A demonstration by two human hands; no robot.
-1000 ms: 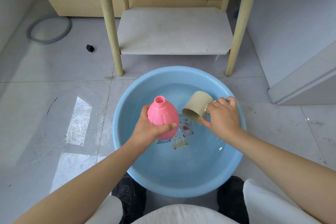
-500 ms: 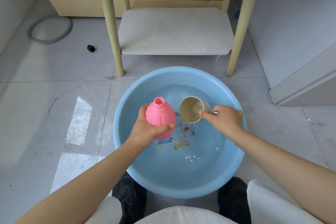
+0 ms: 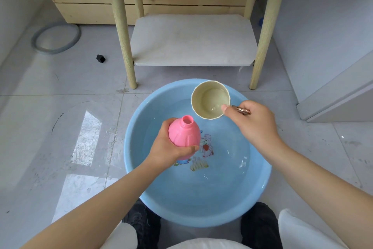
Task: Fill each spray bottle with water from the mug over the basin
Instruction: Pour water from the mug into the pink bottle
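Note:
A pink spray bottle (image 3: 184, 134) with no cap stands upright in my left hand (image 3: 167, 148), its open neck facing up above the blue basin (image 3: 133, 160). My right hand (image 3: 254, 125) grips the metal handle of a beige mug (image 3: 210, 99), held upright with water inside, up and to the right of the bottle's neck. The basin holds shallow water over a cartoon print on its bottom.
A wooden-legged side table (image 3: 193, 40) with a low white shelf stands just behind the basin. A grey hose ring (image 3: 55, 37) and a small black object (image 3: 100, 58) lie on the wet tiled floor at left. My knees and dark shoes are below the basin.
The mug has come up out of the basin, turning from tipped on its side to upright with water in it. The bottle stayed roughly in place over the basin.

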